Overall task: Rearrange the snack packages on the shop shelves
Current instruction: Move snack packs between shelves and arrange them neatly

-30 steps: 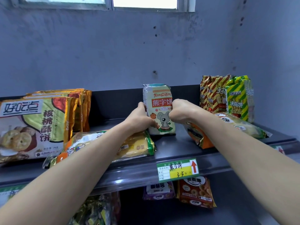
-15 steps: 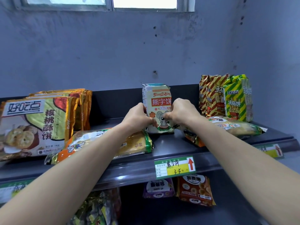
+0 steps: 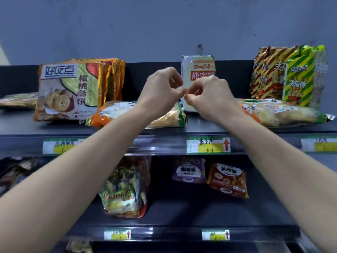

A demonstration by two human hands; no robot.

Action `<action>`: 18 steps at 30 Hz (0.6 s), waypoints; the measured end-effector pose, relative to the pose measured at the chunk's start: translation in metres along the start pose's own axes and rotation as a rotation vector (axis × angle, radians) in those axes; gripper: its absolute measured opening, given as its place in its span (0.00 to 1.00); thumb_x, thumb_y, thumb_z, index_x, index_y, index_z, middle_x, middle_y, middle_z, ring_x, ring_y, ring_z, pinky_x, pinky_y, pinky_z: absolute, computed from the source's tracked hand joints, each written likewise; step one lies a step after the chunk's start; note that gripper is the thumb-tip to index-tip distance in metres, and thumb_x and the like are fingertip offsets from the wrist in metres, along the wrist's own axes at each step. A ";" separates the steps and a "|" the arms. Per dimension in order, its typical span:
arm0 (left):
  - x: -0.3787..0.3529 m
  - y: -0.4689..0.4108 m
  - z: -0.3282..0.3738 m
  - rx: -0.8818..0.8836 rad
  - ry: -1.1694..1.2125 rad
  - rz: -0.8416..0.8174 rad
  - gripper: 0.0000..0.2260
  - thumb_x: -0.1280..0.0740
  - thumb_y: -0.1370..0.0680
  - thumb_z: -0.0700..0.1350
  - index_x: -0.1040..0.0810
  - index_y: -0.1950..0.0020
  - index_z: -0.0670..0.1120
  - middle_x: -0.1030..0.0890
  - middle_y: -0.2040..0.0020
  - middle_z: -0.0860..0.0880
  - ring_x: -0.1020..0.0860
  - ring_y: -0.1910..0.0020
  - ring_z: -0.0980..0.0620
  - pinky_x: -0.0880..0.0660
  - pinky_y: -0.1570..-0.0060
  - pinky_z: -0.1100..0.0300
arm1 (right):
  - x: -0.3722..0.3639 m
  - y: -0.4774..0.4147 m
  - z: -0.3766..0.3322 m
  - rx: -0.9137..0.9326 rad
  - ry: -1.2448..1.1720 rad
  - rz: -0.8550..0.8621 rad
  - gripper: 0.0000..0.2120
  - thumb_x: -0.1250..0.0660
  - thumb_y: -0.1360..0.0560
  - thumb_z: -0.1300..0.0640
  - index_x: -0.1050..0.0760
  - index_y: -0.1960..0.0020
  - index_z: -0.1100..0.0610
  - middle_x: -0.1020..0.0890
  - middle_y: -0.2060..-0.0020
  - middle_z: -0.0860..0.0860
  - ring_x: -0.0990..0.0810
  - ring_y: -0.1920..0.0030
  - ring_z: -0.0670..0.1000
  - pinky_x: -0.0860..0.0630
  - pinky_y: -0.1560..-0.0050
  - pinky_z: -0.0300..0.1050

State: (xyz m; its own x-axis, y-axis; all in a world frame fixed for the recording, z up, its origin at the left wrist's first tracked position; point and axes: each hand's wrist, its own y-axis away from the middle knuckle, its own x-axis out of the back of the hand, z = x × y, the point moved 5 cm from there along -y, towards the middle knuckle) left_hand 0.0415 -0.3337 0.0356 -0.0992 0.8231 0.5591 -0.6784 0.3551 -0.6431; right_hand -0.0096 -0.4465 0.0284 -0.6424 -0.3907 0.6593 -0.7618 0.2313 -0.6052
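Both hands have let go of the white biscuit packet point(image 3: 198, 70) they were clasping a second ago and have drawn a little toward the person, and the view has dropped so that more of the lower shelf point(image 3: 182, 212) shows. That packet stands upright at the back of the top shelf point(image 3: 200, 127), against its dark rear panel, partly hidden behind the knuckles. Left hand point(image 3: 162, 90) hangs in front of it with fingers loosely curled and a gap between thumb and forefinger, holding nothing. Right hand point(image 3: 209, 96) is just beside it, thumb and forefinger tips drawn close together; whether they pinch anything cannot be told. The fingertips of the two hands almost meet. One long orange-and-yellow packet point(image 3: 113, 114) lies flat under the left wrist, and a second long packet point(image 3: 284, 112) lies flat to the right of the right hand. Further left stands a row of walnut biscuit packs point(image 3: 71, 90), and at the far right a cluster of striped stick-biscuit bags point(image 3: 288, 73) stands upright. A green and yellow price tag point(image 3: 207, 145) sits on the shelf edge below the white packet. On the lower shelf are a yellow-green bag point(image 3: 124, 189), a purple packet point(image 3: 188, 170) and an orange-red packet point(image 3: 228, 179).
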 end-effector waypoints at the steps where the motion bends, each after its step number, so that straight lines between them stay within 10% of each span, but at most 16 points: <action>1: 0.003 0.007 0.000 0.003 0.002 -0.008 0.06 0.30 0.27 0.44 0.21 0.52 0.45 0.19 0.57 0.48 0.22 0.60 0.54 0.24 0.59 0.63 | -0.002 0.004 -0.002 0.010 -0.008 -0.013 0.08 0.32 0.26 0.54 0.18 0.52 0.56 0.18 0.54 0.54 0.20 0.51 0.52 0.24 0.50 0.43; 18: 0.116 0.117 -0.071 0.078 0.165 -0.113 0.06 0.31 0.26 0.42 0.22 0.59 0.41 0.19 0.67 0.44 0.23 0.72 0.53 0.23 0.67 0.55 | -0.068 0.090 -0.131 0.088 -0.086 -0.145 0.05 0.34 0.29 0.57 0.19 0.61 0.53 0.23 0.69 0.49 0.26 0.63 0.49 0.34 0.66 0.37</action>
State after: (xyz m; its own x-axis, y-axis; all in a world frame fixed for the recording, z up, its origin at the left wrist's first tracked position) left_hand 0.0022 -0.1654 -0.0126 0.0965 0.8437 0.5282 -0.7335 0.4189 -0.5353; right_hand -0.0460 -0.2822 -0.0124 -0.5143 -0.4895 0.7042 -0.8330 0.0896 -0.5460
